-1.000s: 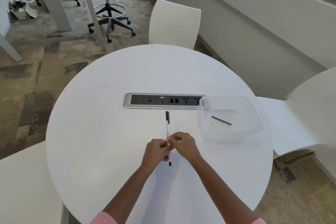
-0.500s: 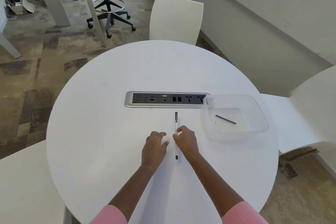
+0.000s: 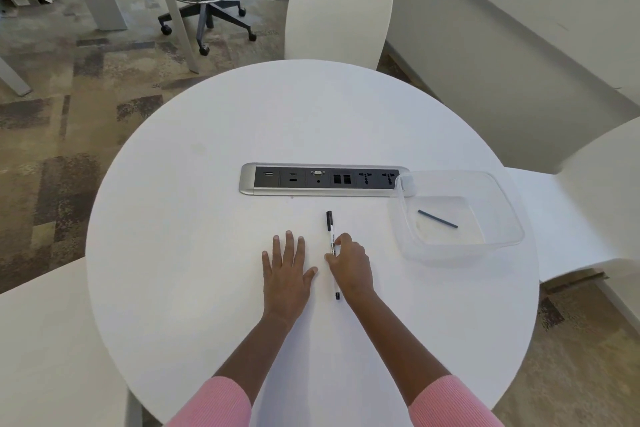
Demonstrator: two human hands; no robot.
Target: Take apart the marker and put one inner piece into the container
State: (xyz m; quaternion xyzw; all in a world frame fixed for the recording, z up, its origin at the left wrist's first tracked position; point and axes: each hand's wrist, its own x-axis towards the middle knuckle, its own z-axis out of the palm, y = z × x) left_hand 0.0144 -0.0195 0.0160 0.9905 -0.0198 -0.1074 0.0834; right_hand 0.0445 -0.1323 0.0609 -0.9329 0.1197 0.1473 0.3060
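A slim white marker (image 3: 329, 224) with a black cap lies on the round white table (image 3: 214, 184), pointing away from me. My right hand (image 3: 348, 262) rests over its middle, thumb on the left side and curled fingers on the right, pinching the barrel. To the left of the marker, my left hand (image 3: 287, 269) lies flat on the table with fingers spread and holds nothing. A clear plastic container (image 3: 509, 215) stands to the right, and a thin dark blue rod (image 3: 437, 218) lies on its bottom.
A silver and black power socket strip (image 3: 322, 179) is set into the table just beyond the marker, its right end touching the container. White chairs stand at the far side (image 3: 337, 10), right (image 3: 588, 201) and near left (image 3: 45, 340). A black swivel stool (image 3: 204, 0) stands on the carpet behind.
Both hands gripped the marker together a second ago. Now my left hand has let go and lies flat on the table, while the right hand stays on the marker.
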